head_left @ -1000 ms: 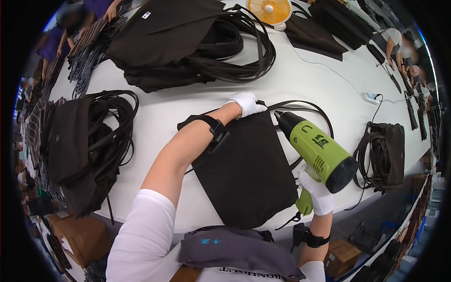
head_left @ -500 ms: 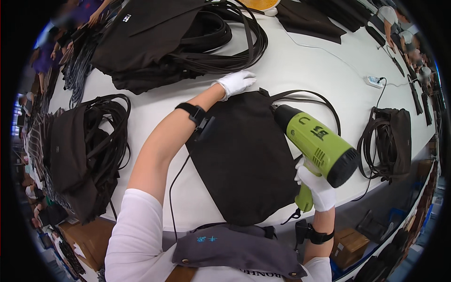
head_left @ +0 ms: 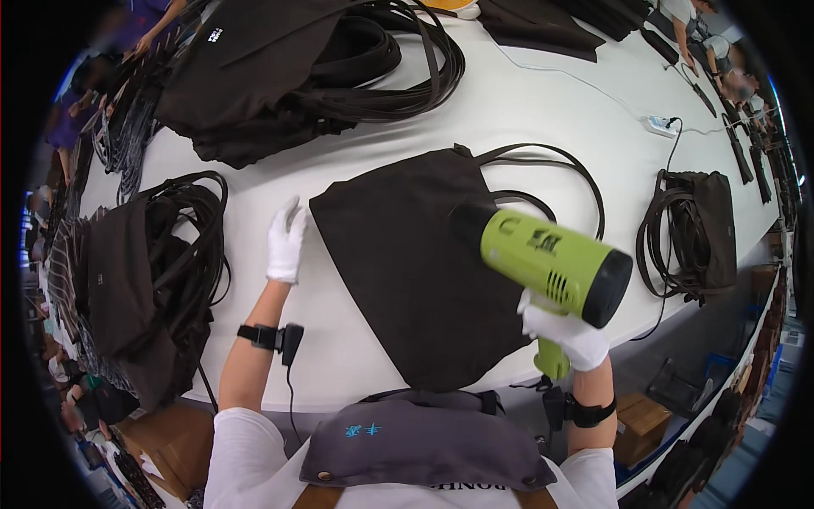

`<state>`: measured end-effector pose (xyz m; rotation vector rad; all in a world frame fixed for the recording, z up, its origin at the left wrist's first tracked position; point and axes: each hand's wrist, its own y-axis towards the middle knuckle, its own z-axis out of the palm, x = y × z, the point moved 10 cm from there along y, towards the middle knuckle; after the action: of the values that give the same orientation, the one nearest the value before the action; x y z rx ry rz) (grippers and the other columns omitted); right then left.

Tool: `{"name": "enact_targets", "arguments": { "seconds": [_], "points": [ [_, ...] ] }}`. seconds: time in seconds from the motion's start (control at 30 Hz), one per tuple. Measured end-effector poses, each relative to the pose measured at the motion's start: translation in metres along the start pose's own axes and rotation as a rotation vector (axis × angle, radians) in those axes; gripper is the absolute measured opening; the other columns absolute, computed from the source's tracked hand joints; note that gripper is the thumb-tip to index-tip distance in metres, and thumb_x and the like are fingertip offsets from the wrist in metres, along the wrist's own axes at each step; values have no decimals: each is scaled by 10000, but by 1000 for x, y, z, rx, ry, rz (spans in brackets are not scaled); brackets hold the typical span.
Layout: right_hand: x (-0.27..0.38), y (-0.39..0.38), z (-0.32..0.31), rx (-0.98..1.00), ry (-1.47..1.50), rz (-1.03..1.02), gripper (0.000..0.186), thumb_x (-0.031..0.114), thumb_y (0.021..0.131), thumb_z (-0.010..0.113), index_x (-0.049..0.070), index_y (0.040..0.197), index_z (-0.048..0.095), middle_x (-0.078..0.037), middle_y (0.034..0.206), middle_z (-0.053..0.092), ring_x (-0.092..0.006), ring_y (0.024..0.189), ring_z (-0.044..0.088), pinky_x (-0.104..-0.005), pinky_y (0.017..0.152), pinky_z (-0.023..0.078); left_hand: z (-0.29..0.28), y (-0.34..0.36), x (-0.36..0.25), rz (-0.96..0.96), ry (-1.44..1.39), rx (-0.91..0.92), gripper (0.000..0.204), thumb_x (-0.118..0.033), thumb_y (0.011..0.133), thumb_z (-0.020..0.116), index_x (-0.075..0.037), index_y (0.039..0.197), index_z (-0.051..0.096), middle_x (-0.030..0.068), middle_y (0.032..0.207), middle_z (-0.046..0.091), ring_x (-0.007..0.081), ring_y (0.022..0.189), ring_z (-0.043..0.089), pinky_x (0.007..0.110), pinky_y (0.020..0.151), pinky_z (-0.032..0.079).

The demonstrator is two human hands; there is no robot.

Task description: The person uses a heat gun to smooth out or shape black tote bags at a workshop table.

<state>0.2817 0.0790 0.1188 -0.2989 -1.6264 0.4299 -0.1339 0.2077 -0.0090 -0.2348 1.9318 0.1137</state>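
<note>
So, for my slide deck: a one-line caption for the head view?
Gloved right hand aims a green heat gun over a black tote bag; left hand rests beside it.

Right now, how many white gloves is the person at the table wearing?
2. The left glove rests on the white table beside the flat black bag. The right glove grips the green heat gun over it.

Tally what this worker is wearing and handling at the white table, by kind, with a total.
White gloves: 2, on the left hand and right hand
Black wrist straps: 2, left and right
Green heat gun: 1
Flat black tote bag under the gun: 1
Total: 6
</note>
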Motion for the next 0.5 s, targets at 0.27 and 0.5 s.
{"name": "enact_targets", "arguments": {
  "seconds": [0.27, 0.5],
  "points": [
    [-21, -40, -31, -243, -22, 31, 208, -20, 751, 603, 34, 952, 609, -22, 773, 604, -101, 602, 566, -236, 553, 463, -18, -77, 14, 249, 342, -156, 235, -72, 879, 599, -28, 1110, 605, 114, 991, 588, 184, 812, 578, 300, 705, 484],
    [-22, -55, -23, -221, 24, -23, 240, -33, 757, 585, 14, 992, 572, -38, 770, 594, -112, 608, 575, -243, 548, 475, -13, -72, 10, 289, 373, -164, 202, -76, 864, 612, -14, 1056, 624, 136, 957, 597, 218, 805, 587, 317, 701, 493]
  ]
}}
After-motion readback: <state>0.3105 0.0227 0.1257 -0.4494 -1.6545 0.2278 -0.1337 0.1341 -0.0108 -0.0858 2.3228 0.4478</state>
